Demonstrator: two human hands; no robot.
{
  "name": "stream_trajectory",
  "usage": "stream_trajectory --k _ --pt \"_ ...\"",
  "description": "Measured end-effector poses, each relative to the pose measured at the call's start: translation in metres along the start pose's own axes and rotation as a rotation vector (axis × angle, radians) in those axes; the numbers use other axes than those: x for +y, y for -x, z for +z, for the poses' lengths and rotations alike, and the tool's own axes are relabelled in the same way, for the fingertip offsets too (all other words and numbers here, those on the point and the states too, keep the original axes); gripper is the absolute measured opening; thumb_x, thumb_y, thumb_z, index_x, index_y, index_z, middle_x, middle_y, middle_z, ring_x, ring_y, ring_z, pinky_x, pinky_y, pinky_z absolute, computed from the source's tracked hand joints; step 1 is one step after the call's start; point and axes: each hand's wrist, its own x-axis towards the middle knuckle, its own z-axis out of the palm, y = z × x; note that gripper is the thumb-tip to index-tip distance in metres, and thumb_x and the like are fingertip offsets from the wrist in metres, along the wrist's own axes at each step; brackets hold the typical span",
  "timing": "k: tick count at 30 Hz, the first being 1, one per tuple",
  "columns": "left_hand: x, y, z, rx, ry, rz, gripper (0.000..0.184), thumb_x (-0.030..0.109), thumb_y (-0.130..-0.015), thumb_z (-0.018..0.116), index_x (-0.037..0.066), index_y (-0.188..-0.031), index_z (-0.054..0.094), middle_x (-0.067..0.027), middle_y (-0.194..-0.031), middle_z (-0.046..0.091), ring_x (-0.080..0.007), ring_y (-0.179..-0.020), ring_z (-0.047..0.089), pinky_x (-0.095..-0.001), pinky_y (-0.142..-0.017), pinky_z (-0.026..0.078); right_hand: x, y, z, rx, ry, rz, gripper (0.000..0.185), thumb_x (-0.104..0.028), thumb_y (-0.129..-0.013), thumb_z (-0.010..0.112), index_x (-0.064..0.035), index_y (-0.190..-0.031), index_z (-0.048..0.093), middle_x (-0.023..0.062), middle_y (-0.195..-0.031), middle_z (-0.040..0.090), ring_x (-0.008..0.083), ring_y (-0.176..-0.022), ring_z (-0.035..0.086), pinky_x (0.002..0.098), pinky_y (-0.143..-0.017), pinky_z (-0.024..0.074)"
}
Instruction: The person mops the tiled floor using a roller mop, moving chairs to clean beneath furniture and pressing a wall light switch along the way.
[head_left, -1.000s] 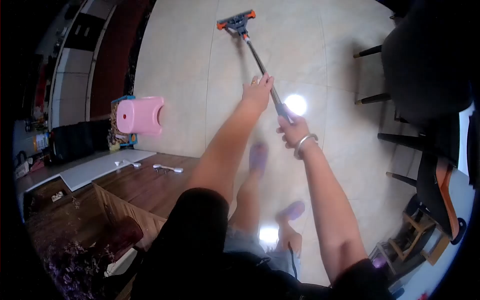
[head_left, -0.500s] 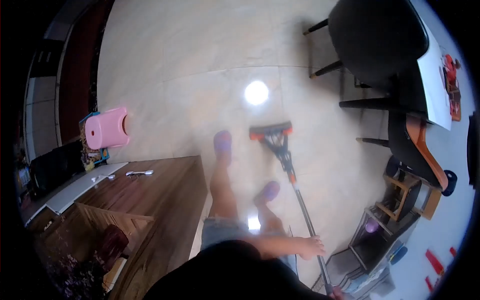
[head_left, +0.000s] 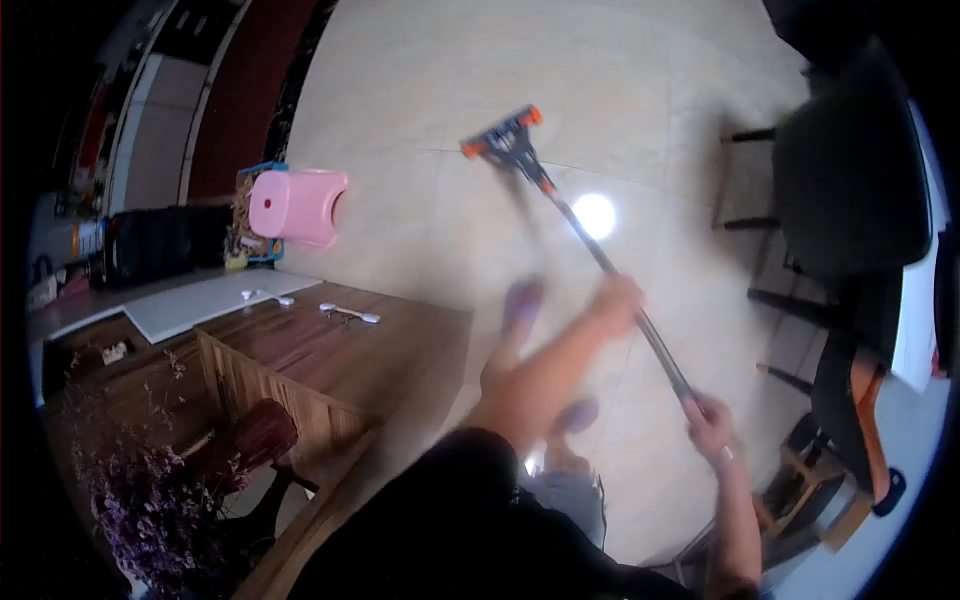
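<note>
A mop (head_left: 590,237) with a grey pole and a dark head with orange ends (head_left: 508,138) slants across the view, its head far out over the tiled floor. My left hand (head_left: 617,303) is wrapped round the middle of the pole and slightly blurred. Nearer the pole's end, my right hand (head_left: 710,428) grips it too. Both my feet, in purple shoes (head_left: 522,302), stand on the floor below the left forearm.
A pink stool (head_left: 298,205) stands to the left beyond a wooden cabinet (head_left: 400,340), which carries two white-ended objects (head_left: 348,313). Dried purple flowers (head_left: 150,510) are at the lower left. Dark chairs (head_left: 850,170) line a white table (head_left: 915,320) on the right.
The mop head has swung up and away from my feet, now tilted and farther out. Both hands have moved forward with the pole, and the view has shifted.
</note>
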Motion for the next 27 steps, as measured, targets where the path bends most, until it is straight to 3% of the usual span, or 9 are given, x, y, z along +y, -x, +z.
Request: stream_trajectory --k 3,6,9,13,15,16,19,21,27 --pt "-0.13 0.005 -0.107 -0.018 -0.12 -0.424 0.042 0.012 -0.076 0.056 0.01 -0.116 0.047 -0.0167 -0.136 0.03 -0.0353 -0.126 0.03 -0.0479 -0.098 0.029 -0.116 -0.103 0.109 -0.104 0.122 -0.002 0.045 -0.035 -0.085 0.056 -0.0035 -0.117 0.053 0.0053 -0.072 0.061 0.0095 -0.049 0.05 0.0236 -0.047 0.0423" --pt "-0.202 0.022 -0.163 0.001 -0.332 -0.496 0.044 0.007 -0.079 0.046 0.008 -0.124 0.042 -0.0149 -0.142 0.024 -0.0344 -0.13 0.023 -0.0467 -0.099 0.028 -0.123 -0.16 0.197 0.1 0.473 -0.541 0.046 -0.034 -0.088 0.049 -0.0036 -0.122 0.048 0.0198 -0.084 0.063 0.0269 -0.066 0.06 0.034 -0.066 0.0484" --pt "-0.213 0.025 -0.067 -0.009 -0.347 -0.366 0.043 0.007 -0.079 0.045 0.006 -0.122 0.042 -0.0147 -0.141 0.026 -0.0329 -0.131 0.023 -0.0478 -0.099 0.027 -0.11 -0.109 0.158 -0.032 0.236 -0.237 0.043 -0.032 -0.09 0.048 -0.004 -0.122 0.049 0.0153 -0.09 0.063 0.0213 -0.075 0.06 0.0306 -0.071 0.0463" --pt "-0.011 0.047 0.015 -0.392 0.128 0.226 0.048 0.016 -0.069 0.057 0.008 -0.115 0.047 -0.0185 -0.128 0.038 -0.0368 -0.129 0.023 -0.0556 -0.106 0.009 -0.023 0.043 0.008 0.074 0.037 0.507 0.037 -0.025 -0.089 0.054 0.0027 -0.112 0.055 -0.0007 -0.073 0.055 0.0059 -0.062 0.046 0.0198 -0.053 0.0377" --pt "0.088 0.052 0.009 -0.341 0.489 0.355 0.055 0.014 -0.066 0.058 0.008 -0.119 0.046 -0.0213 -0.121 0.039 -0.0366 -0.126 0.026 -0.0551 -0.107 0.002 0.024 0.138 -0.095 0.177 0.015 0.425 0.024 -0.026 -0.083 0.059 -0.0024 -0.08 0.06 -0.0011 -0.057 0.051 0.0065 -0.046 0.042 0.0237 -0.04 0.0313" --pt "0.12 0.041 -0.004 -0.365 0.518 0.403 0.051 0.015 -0.067 0.057 0.008 -0.116 0.047 -0.0198 -0.119 0.042 -0.0356 -0.124 0.03 -0.0554 -0.106 0.007 -0.061 0.164 -0.107 0.026 0.261 0.493 0.031 -0.023 -0.088 0.055 -0.0054 -0.112 0.058 0.0061 -0.1 0.062 0.0112 -0.08 0.055 0.0278 -0.065 0.0456" --pt "0.162 -0.004 0.009 -0.095 0.45 0.353 0.032 0.019 -0.07 0.057 0.008 -0.1 0.053 -0.0125 -0.103 0.054 -0.032 -0.11 0.046 -0.0502 -0.095 0.027 -0.088 0.171 -0.17 0.258 0.898 -0.167 0.016 -0.016 -0.08 0.059 -0.0016 -0.074 0.057 0.0007 -0.059 0.053 0.0072 -0.046 0.044 0.0246 -0.041 0.0351" --pt "0.125 -0.034 -0.054 -0.229 0.458 0.21 0.023 0.025 -0.072 0.058 0.008 -0.087 0.056 -0.0084 -0.091 0.059 -0.0292 -0.097 0.052 -0.0451 -0.084 0.033 -0.163 0.122 -0.162 0.155 0.937 0.132 0.014 -0.009 -0.079 0.055 -0.0023 -0.067 0.056 0.0001 -0.052 0.05 0.0073 -0.048 0.046 0.0249 -0.043 0.0371" --pt "-0.043 -0.033 -0.122 -0.001 0.335 -0.207 0.02 0.027 -0.068 0.065 0.009 -0.077 0.061 -0.0129 -0.082 0.06 -0.0293 -0.087 0.056 -0.0473 -0.078 0.033 -0.267 -0.055 -0.071 -0.211 0.956 -0.099 0.021 -0.017 -0.082 0.058 0.0021 -0.09 0.062 0.0033 -0.063 0.058 0.007 -0.061 0.049 0.0252 -0.054 0.0425"
